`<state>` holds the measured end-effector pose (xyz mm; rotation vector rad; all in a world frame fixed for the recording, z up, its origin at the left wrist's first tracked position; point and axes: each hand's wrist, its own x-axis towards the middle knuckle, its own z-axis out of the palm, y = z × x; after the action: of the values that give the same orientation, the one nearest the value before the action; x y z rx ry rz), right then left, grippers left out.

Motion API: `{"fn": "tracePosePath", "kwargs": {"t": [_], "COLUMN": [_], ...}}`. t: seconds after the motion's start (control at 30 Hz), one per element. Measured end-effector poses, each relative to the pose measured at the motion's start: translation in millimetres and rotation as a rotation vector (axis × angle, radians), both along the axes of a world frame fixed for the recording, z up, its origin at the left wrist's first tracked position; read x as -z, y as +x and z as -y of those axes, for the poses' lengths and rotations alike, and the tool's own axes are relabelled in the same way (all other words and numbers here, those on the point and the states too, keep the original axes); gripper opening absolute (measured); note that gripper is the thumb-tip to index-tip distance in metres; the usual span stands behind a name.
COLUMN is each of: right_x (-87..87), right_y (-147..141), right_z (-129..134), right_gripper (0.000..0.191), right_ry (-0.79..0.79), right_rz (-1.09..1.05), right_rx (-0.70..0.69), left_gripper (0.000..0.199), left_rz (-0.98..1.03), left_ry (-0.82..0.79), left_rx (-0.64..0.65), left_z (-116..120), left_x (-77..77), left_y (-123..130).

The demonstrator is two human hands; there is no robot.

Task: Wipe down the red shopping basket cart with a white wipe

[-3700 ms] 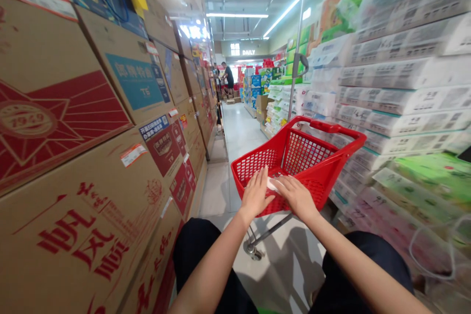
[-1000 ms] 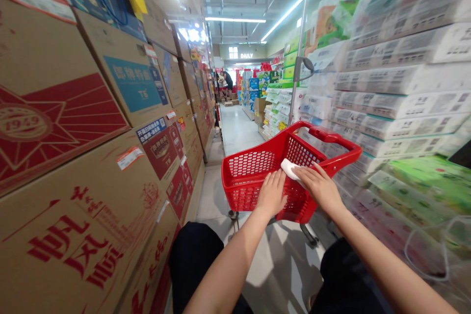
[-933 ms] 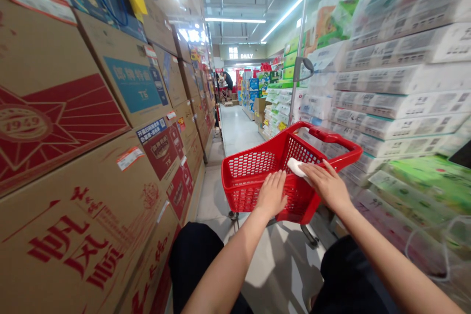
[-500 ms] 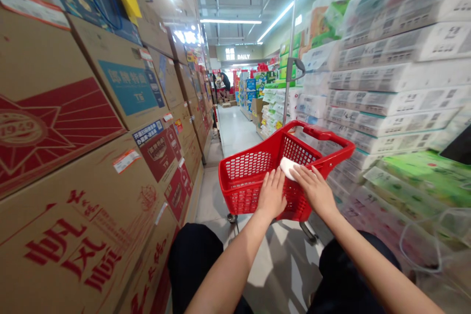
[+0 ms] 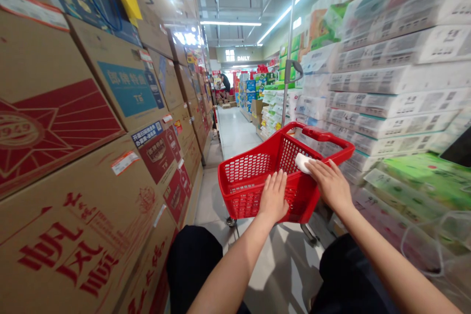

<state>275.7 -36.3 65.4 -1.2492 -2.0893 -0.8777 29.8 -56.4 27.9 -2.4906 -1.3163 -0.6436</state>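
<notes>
A red plastic shopping cart (image 5: 243, 204) with perforated sides stands before my knees, its handle at the upper right. Against the side nearest me lies my left hand (image 5: 274, 197), flat and with nothing in it. My right hand (image 5: 331, 184) presses a folded white cloth (image 5: 302, 162) on the cart's top rim, below the handle. The fingers rest over the cloth's right end and hide part of it. A grey metal pole with a hooked grip (image 5: 292, 70) rises behind the cart.
Stacked cardboard cartons (image 5: 84, 206) wall in the left side. On the right rise piles of white wrapped packs (image 5: 390, 103), with green packs (image 5: 423, 176) lower down. The tiled aisle (image 5: 239, 130) runs ahead, where a person (image 5: 225, 82) bends over far off.
My right hand has slid right along the rim with the white cloth, toward the handle. My left hand stays on the cart's side, now further from the cloth.
</notes>
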Motion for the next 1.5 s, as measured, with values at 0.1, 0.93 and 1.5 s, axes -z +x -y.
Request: {"fn": "tracePosePath", "kwargs": {"t": [0.1,0.93,1.5], "right_x": [9.6,-9.0,3.8], "right_y": [-32.8,-27.5,-29.0], "right_z": [5.4,1.8,-4.7], "right_gripper": [0.058,0.043,0.042], "right_ry": [-0.026,-0.091,-0.072], "right_rz": [0.039,-0.019,-0.030], "right_rx": [-0.088,-0.080,-0.100], "left_gripper": [0.096,0.101,0.096], "left_rz": [-0.015,-0.033,-0.108], "left_ry": [-0.006,0.045,0.050], "left_rx": [-0.015,-0.059,-0.094], "left_z": [1.4,31.7,32.2], "left_x": [-0.6,-1.5,-0.9], "left_y": [0.3,-42.6,-51.9]}}
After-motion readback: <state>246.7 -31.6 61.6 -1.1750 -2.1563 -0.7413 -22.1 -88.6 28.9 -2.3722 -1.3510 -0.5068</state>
